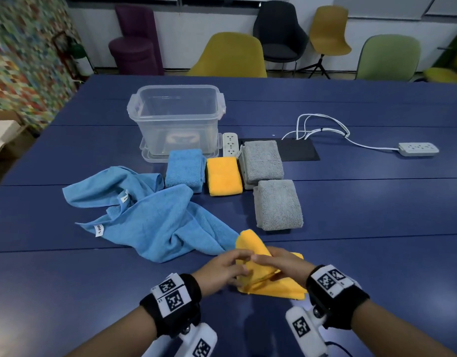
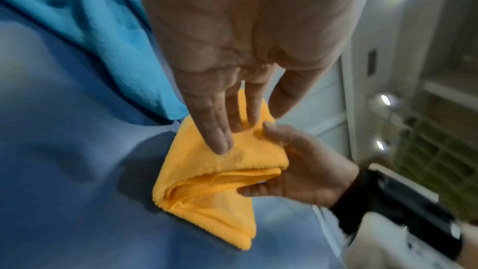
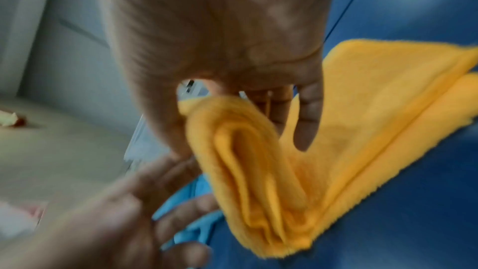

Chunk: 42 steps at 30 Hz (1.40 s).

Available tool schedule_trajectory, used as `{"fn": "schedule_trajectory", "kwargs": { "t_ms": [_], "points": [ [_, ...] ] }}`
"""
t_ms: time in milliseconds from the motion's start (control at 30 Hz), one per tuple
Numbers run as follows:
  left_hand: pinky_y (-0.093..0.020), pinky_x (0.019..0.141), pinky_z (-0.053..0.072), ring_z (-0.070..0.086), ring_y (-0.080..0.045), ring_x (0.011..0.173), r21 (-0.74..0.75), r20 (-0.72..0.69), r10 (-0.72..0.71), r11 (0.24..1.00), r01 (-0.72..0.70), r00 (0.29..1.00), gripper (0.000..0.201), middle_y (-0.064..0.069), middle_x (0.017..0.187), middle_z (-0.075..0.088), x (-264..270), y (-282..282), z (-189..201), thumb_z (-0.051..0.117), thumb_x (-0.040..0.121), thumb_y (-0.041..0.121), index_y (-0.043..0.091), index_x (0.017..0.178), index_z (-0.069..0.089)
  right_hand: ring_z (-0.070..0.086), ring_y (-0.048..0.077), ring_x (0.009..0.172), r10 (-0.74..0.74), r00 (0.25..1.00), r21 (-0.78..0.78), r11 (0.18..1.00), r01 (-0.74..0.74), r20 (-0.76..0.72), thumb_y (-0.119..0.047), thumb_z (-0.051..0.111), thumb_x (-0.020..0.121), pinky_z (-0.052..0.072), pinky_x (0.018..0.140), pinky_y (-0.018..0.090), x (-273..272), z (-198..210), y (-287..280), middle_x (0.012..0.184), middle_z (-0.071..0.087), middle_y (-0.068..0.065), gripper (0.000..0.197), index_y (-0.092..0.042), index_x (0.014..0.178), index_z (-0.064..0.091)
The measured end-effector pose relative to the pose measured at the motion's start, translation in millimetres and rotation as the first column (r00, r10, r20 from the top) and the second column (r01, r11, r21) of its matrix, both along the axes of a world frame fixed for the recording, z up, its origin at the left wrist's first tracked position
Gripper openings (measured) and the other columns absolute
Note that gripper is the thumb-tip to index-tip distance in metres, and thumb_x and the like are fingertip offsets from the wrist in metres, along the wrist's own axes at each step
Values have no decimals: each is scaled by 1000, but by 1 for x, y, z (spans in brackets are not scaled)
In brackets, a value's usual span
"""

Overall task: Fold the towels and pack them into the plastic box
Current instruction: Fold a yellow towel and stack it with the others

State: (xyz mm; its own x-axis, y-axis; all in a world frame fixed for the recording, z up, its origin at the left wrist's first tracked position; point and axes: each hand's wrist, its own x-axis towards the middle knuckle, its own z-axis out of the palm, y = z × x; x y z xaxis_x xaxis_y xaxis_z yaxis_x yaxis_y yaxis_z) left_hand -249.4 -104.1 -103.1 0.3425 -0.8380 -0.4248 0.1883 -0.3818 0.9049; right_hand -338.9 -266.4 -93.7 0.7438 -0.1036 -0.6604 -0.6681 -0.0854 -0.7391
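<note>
Wrists at the bottom of the head view, mine, both banded in black with printed markers. Right hand [image 1: 278, 264] grips the orange towel [image 1: 271, 282], thumb under and fingers over the raised fold, lower centre of the frame. Left hand [image 1: 222, 269] lies with straight fingers [image 2: 220, 136] flat on that same fold, gripping nothing. Lower layers of the towel rest on the blue table [image 1: 67, 292]. Just beyond, left of centre: loose blue towel [image 1: 150, 222], crumpled, unfolded, one edge touching the orange one. Right of centre: folded grey towel [image 1: 277, 204]. Behind it, a row across mid-frame: folded blue towel [image 1: 184, 170], folded orange towel [image 1: 223, 176], second folded grey towel [image 1: 262, 161], each just beside the next. Further back, upper centre: plastic box [image 1: 175, 119], clear, lidless, no towel in it. White power strip [image 1: 230, 144] beside the box; another power strip [image 1: 418, 149] far right, cable trailing
</note>
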Motion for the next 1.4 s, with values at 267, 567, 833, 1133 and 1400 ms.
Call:
{"fn": "schedule_trajectory", "kwargs": {
  "t_ms": [267,567,833,1133,1400],
  "points": [
    [-25,111,22,30,-17,134,177,699,-186,981,84,691,51,-1,143,32,-5,-55,-23,49,94,23,19,141,31,52,33,108,-350,920,-1,935,355,-174,-8,55,88,51,77,39,-44,-28,-42,116,53,12,34,-12,120,44],
    [-31,103,36,42,-23,131,516,399,-528,805,293,749,75,-5,147,37,-14,-93,-39,52,88,51,17,147,19,47,29,109,-121,981,-557,831,15,-154,-18,34,91,36,83,26,-52,-65,-53,120,44,18,47,-3,135,39],
    [-31,93,47,58,-17,104,335,28,-129,936,112,991,103,-2,116,60,-11,-83,-44,64,39,68,13,124,51,51,17,102,-73,993,-331,938,99,89,-6,45,94,42,78,17,-45,-56,-44,113,52,6,21,-18,110,41],
    [-38,87,52,65,-23,100,77,-61,342,938,-337,938,100,-5,107,68,41,-30,-12,78,29,71,16,111,60,60,18,88,-339,938,144,934,327,67,-48,43,92,51,69,30,-6,-17,-10,104,60,2,37,-29,123,37],
    [-32,73,52,62,-19,91,-60,65,596,803,-593,800,35,-5,107,64,94,-30,22,55,90,40,13,112,52,57,30,104,-560,738,230,828,511,377,-11,59,89,48,92,50,102,21,2,119,54,15,47,-16,128,34]
  ]
}}
